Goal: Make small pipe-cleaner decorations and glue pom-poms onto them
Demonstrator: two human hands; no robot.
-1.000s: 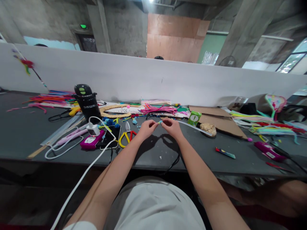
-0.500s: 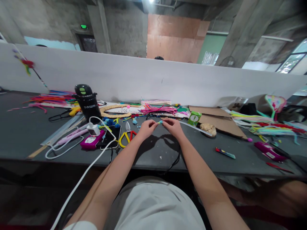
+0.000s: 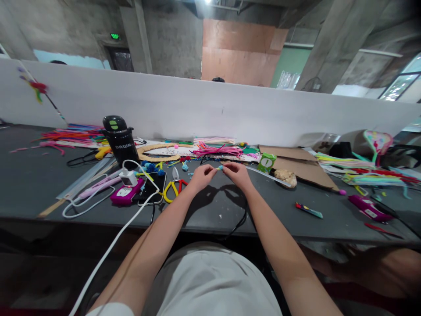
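Observation:
Above the dark table, my left hand (image 3: 203, 176) and my right hand (image 3: 238, 174) meet at the fingertips. Between them they pinch a small blue and yellow fuzzy piece (image 3: 219, 168), which looks like a bit of pipe cleaner. Most of it is covered by my fingers, so its full shape cannot be made out. Scissors with yellow and red handles (image 3: 171, 189) lie just left of my left hand. A bundle of pink pipe cleaners (image 3: 219, 151) is spread behind both hands.
A black bottle (image 3: 121, 142) stands at the left near a white charger (image 3: 128, 177) and a phone (image 3: 154, 189). To the right are a green box (image 3: 266, 162), a stone-like lump (image 3: 285, 177), cardboard (image 3: 305, 173) and a colourful tube (image 3: 308, 210). A white partition (image 3: 184, 107) rises behind.

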